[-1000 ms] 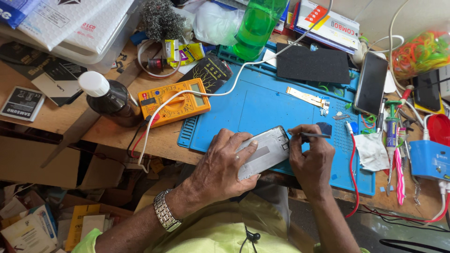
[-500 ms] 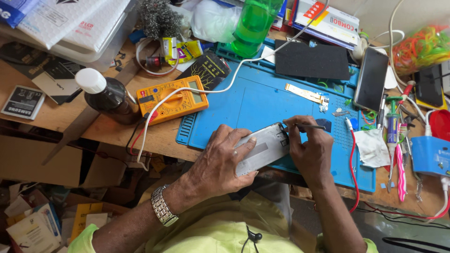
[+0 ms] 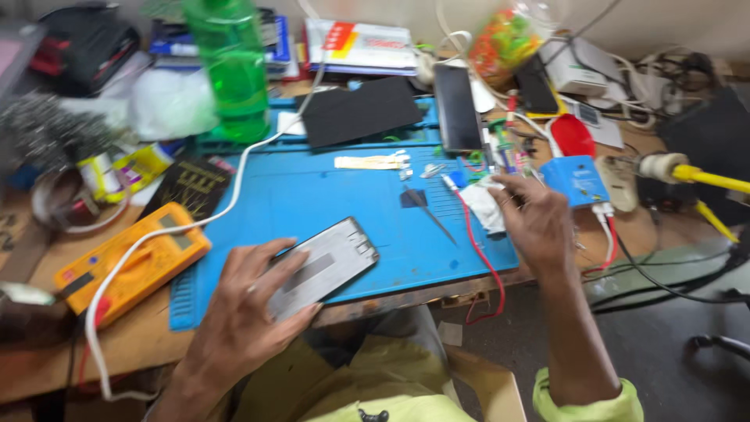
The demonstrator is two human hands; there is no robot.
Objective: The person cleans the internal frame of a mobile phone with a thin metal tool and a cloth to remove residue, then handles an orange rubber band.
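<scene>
My left hand [image 3: 246, 312] presses an opened grey phone body [image 3: 324, 266] flat against the near edge of the blue work mat [image 3: 312, 195]. My right hand [image 3: 535, 219] is away from the phone, at the mat's right edge, fingers apart over a white cloth [image 3: 486, 205] and small tools. It holds nothing that I can make out. Thin tweezers [image 3: 433, 215] lie on the mat between the two hands.
An orange multimeter [image 3: 129, 262] with a white cable lies left of the mat. A green bottle [image 3: 230, 70], a black pad [image 3: 359, 109] and a dark phone [image 3: 455, 105] sit at the back. A blue box [image 3: 576, 180], a red probe wire [image 3: 476, 258] and cables crowd the right.
My right hand has left the phone and moved right to the mat's edge; the tool it held now lies on the mat. The view has swung right and closer.
</scene>
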